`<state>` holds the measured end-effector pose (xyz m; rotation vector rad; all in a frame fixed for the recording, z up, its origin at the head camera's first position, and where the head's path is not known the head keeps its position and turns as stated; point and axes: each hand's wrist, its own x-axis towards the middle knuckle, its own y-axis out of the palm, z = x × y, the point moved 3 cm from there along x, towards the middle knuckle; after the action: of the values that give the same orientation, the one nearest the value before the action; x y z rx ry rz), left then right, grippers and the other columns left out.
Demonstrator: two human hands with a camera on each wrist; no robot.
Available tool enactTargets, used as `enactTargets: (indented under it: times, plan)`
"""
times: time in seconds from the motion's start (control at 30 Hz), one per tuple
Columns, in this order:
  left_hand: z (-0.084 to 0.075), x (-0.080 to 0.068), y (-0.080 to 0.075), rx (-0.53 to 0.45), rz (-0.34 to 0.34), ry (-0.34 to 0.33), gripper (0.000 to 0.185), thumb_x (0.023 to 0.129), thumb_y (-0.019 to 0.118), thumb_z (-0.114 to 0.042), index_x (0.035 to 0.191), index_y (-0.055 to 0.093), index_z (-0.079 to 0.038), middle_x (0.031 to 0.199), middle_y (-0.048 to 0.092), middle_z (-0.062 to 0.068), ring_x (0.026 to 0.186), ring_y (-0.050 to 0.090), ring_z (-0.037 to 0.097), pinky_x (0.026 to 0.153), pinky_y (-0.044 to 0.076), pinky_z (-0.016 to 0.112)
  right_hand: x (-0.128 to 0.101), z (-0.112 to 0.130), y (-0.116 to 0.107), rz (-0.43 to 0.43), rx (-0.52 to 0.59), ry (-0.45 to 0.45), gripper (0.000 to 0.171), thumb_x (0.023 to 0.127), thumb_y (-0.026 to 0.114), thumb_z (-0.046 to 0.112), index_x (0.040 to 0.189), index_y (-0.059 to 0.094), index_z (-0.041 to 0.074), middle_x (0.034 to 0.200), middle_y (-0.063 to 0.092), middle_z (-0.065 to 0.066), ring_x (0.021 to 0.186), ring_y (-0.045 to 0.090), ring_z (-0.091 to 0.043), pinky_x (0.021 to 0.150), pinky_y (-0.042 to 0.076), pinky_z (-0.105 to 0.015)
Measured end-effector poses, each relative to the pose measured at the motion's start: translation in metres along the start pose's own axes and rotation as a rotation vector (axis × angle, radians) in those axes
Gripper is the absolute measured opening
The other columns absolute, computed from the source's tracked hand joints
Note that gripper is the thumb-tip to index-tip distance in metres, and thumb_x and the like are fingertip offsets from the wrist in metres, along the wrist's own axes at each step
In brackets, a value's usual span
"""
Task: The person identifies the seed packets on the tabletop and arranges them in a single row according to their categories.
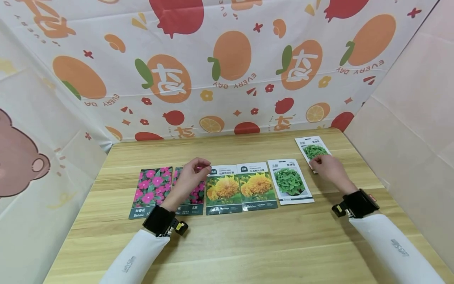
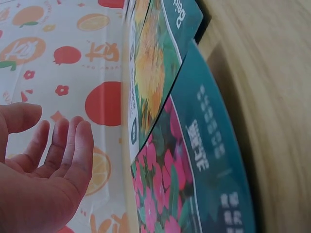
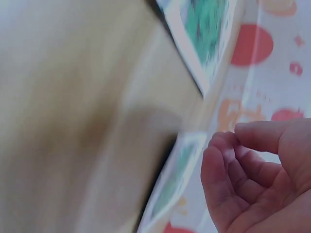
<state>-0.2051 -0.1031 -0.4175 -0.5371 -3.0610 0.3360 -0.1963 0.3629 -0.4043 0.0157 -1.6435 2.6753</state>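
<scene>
My left hand (image 1: pixel 191 173) hangs over the second pink-flower packet (image 1: pixel 193 197), fingers loosely curled and holding nothing — in the left wrist view my fingers (image 2: pixel 73 145) are relaxed and apart from the packets, with the cloth backdrop behind them. My right hand (image 1: pixel 328 167) is at the near edge of the far green packet (image 1: pixel 312 150), the one lying apart toward the back right corner of the table (image 1: pixel 230 244). From the head view my fingertips seem to rest on that packet's lower end; the right wrist view is blurred and shows my fingers (image 3: pixel 228 170) curled next to a pale packet edge, but I cannot tell whether they actually pinch it.

Five packets lie in a row across the middle of the table, edge to edge or slightly overlapping: the first pink-flower packet (image 1: pixel 150 191) at the left, then the second one under my left hand, two yellow-flower packets (image 1: pixel 223 189) (image 1: pixel 258 186) side by side, and a near green packet (image 1: pixel 289 181) at the right end. The far green packet sits just beyond and to the right of that one, tilted a little.

A fruit-print cloth (image 1: pixel 227 67) hangs behind the table, and both my wrists carry black straps — white sleeves below them.
</scene>
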Motion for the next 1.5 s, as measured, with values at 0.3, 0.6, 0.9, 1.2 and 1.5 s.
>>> enactTargets:
  times: [0.3,0.6,0.9,1.2,1.5]
  plan:
    - [-0.005,0.003,0.012,0.045,0.014,-0.018,0.04,0.108,0.057,-0.024,0.139,0.054,0.001,0.132,0.059,0.016,0.119,0.058,0.038,0.101,0.051,0.051,0.029,-0.033,-0.022,-0.109,-0.086,0.085,0.038,0.104,0.054,0.014,0.068,0.058,0.002,0.057,0.043,-0.004,0.053,0.04,-0.022,0.052,0.027,-0.034]
    - [-0.024,0.016,0.048,0.464,0.118,0.173,0.026,0.105,0.063,-0.013,0.128,0.068,-0.002,0.126,0.067,0.011,0.116,0.064,0.026,0.1,0.054,0.043,0.046,-0.047,-0.023,-0.034,-0.188,0.191,0.053,0.103,0.059,0.028,0.057,0.039,0.011,0.056,0.036,-0.003,0.054,0.043,-0.026,0.05,0.031,-0.036]
    - [-0.052,0.039,0.125,0.945,0.501,0.54,0.025,0.105,0.064,-0.018,0.127,0.073,-0.009,0.126,0.069,0.005,0.12,0.064,0.018,0.107,0.05,0.031,0.056,-0.055,-0.019,0.06,-0.182,0.306,0.055,0.104,0.056,0.043,0.063,0.046,0.007,0.061,0.043,-0.008,0.062,0.049,-0.03,0.054,0.037,-0.038]
    - [-0.05,0.045,0.173,1.184,0.561,0.693,0.025,0.107,0.057,-0.016,0.127,0.071,-0.014,0.122,0.069,0.0,0.106,0.067,0.014,0.097,0.053,0.026,0.06,-0.049,-0.011,0.065,-0.2,0.398,0.055,0.103,0.056,0.047,0.081,0.057,-0.003,0.095,0.053,-0.033,0.089,0.053,-0.047,0.067,0.047,-0.05]
    - [-0.044,0.041,0.193,1.294,0.608,0.654,0.034,0.109,0.051,-0.012,0.139,0.065,-0.017,0.139,0.064,0.001,0.127,0.06,0.014,0.11,0.047,0.03,0.06,-0.052,-0.008,0.039,-0.178,0.387,0.049,0.102,0.06,0.04,0.081,0.055,-0.004,0.098,0.051,-0.038,0.087,0.055,-0.051,0.064,0.047,-0.051]
